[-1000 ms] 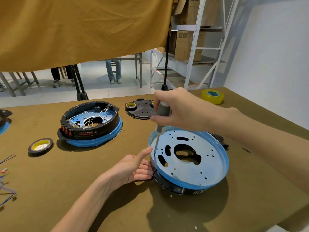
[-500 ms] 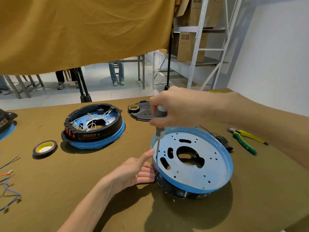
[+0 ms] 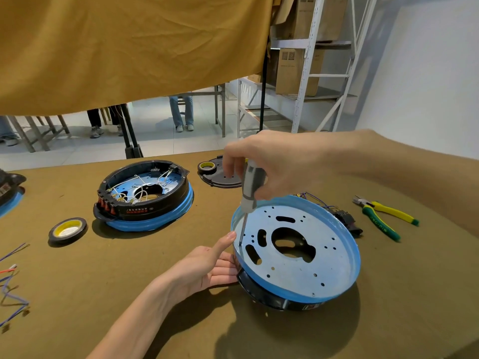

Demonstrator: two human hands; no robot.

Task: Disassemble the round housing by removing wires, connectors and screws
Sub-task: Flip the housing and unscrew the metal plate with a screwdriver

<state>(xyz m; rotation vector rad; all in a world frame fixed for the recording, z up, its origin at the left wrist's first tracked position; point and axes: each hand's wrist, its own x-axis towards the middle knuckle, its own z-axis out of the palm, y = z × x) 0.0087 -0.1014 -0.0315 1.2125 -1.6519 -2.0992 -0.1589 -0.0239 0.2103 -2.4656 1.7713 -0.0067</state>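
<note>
A round housing [image 3: 321, 257] with a pale blue perforated plate and a black body lies upside down on the table, tilted toward me. My right hand [image 3: 272, 161] grips a grey-handled screwdriver [image 3: 249, 187] upright, its tip set on the plate near the left rim. My left hand [image 3: 207, 265] rests against the housing's left side, fingers straight under the rim and thumb up by the screwdriver shaft. A bundle of wires with a black connector [image 3: 344, 218] lies behind the housing.
A second housing [image 3: 145, 195] with white wires stands at the left. Nearby lie a tape roll [image 3: 68, 229], a black cover plate [image 3: 223, 177] with another tape roll [image 3: 206, 166], and green-yellow pliers [image 3: 383, 218]. Loose wires [image 3: 10, 286] lie at the left edge.
My view has shifted, so the pliers show at the right. My right hand has turned a little on the screwdriver handle; the left hand stays against the housing.
</note>
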